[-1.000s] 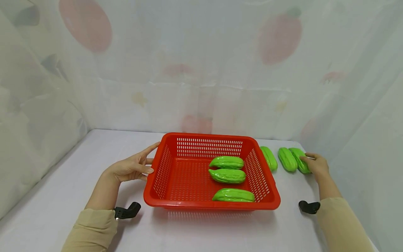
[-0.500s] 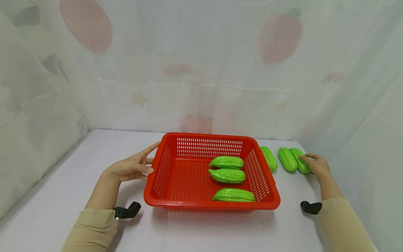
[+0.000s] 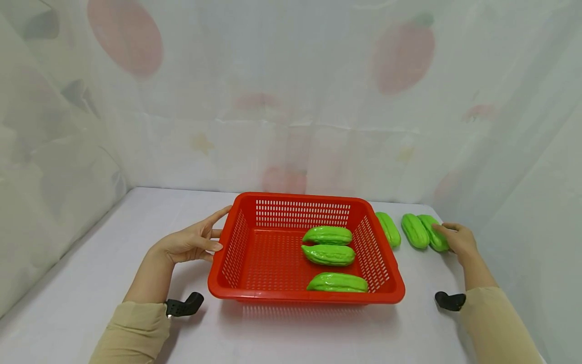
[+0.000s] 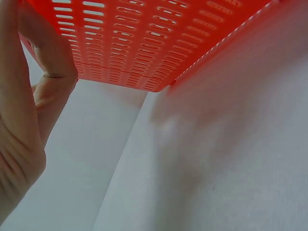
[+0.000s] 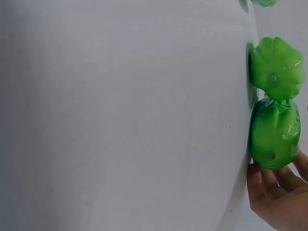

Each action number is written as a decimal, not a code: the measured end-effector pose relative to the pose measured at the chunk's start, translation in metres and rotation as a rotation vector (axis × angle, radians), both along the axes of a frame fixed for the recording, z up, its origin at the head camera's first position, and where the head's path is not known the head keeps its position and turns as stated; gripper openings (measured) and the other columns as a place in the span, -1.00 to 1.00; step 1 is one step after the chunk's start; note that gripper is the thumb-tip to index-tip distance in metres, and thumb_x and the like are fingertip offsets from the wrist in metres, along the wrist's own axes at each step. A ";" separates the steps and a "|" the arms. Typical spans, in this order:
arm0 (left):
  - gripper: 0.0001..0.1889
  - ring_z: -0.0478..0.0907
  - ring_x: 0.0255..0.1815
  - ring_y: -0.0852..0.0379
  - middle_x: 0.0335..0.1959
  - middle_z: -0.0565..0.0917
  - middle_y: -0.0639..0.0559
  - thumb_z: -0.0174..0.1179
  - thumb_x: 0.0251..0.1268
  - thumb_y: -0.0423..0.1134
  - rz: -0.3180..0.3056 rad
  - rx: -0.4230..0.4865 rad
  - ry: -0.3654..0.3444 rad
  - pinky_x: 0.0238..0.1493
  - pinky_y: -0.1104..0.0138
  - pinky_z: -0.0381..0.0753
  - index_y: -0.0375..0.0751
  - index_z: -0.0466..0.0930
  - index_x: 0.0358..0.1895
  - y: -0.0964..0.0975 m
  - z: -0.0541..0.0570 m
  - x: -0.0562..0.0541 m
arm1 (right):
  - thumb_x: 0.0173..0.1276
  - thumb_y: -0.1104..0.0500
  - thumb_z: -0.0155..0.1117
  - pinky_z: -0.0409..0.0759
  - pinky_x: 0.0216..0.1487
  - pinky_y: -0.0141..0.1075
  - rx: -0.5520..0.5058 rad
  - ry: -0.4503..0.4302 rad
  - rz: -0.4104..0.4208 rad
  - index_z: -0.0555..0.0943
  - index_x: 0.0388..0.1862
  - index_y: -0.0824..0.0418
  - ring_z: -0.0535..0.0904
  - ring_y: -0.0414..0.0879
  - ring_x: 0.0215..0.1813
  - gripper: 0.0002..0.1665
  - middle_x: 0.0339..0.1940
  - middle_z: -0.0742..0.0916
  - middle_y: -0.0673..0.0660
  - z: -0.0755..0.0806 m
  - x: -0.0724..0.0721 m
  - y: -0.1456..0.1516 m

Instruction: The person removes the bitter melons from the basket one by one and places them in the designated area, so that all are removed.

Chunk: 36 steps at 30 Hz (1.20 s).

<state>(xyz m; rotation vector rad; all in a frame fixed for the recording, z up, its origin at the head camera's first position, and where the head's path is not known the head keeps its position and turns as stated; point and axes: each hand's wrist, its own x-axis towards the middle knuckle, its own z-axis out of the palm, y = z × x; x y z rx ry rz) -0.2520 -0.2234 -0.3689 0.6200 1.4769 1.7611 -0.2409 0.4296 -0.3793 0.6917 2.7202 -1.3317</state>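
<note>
A red plastic basket [image 3: 273, 296] with slotted walls sits in the middle of the head view. Inside lie three green bitter melons, the nearest bitter melon [image 3: 337, 282] by the front wall. My left hand [image 3: 193, 240] holds the basket's left rim, thumb and index finger spread along it; in the left wrist view its bent fingers [image 4: 57, 72] lie against the slotted side. At the far right, my right hand [image 3: 458, 239] grips the outermost bitter melon [image 3: 432, 230] from its right side. In the right wrist view the fingers reach around that melon [image 5: 275, 137] from below.
Beside the gripped melon lies another bitter melon [image 3: 415, 230], touching it. One more bitter melon [image 3: 389, 228] lies close to the basket's right wall, partly hidden by the rim. A white cloth-covered table [image 3: 291, 336] carries everything, with printed curtains [image 3: 291, 101] behind and at both sides.
The right wrist and forearm have shifted slightly to the right, and the bitter melon at the right hand has turned a little. The left hand and the basket have stayed in place.
</note>
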 end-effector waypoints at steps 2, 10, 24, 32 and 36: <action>0.05 0.75 -0.08 0.08 0.27 0.49 -0.14 0.05 0.38 -0.49 -0.007 0.005 0.006 -0.04 0.11 0.77 0.19 -0.57 0.58 0.000 0.000 0.000 | 0.47 -0.32 -0.14 0.44 0.34 0.12 0.005 0.002 0.000 0.01 0.56 0.43 0.11 0.41 0.53 0.03 0.57 0.04 0.54 -0.001 0.000 0.001; 0.05 0.75 -0.07 0.06 0.28 0.49 -0.14 0.06 0.38 -0.49 -0.005 0.008 0.007 -0.03 0.09 0.76 0.21 -0.56 0.58 -0.001 -0.001 0.000 | 0.47 -0.33 -0.15 0.52 0.18 0.01 0.034 0.003 0.011 0.03 0.55 0.45 0.15 0.39 0.50 0.03 0.55 0.08 0.56 0.002 -0.001 0.000; 0.04 0.75 -0.06 0.07 0.29 0.49 -0.13 0.06 0.39 -0.48 -0.014 0.017 0.011 -0.04 0.10 0.76 0.20 -0.55 0.58 -0.001 -0.002 -0.001 | 0.46 -0.32 -0.09 0.22 0.48 0.30 0.069 0.112 -0.044 0.09 0.55 0.38 0.10 0.48 0.52 -0.01 0.53 0.22 0.50 0.012 -0.002 -0.002; 0.04 0.75 -0.06 0.07 0.27 0.50 -0.12 0.07 0.38 -0.48 -0.003 0.002 0.012 -0.04 0.10 0.76 0.19 -0.54 0.59 0.000 -0.001 -0.001 | 0.47 -0.32 -0.09 0.22 0.49 0.30 0.045 0.169 -0.067 0.09 0.57 0.32 0.11 0.46 0.53 -0.03 0.55 0.22 0.45 0.016 -0.003 0.002; 0.05 0.75 -0.07 0.06 0.28 0.50 -0.13 0.07 0.37 -0.49 0.001 0.002 0.005 -0.04 0.10 0.76 0.20 -0.54 0.58 0.000 -0.001 -0.001 | 0.46 -0.32 -0.09 0.21 0.49 0.31 0.042 0.195 -0.077 0.11 0.56 0.32 0.11 0.46 0.53 -0.04 0.56 0.23 0.43 0.023 -0.002 -0.001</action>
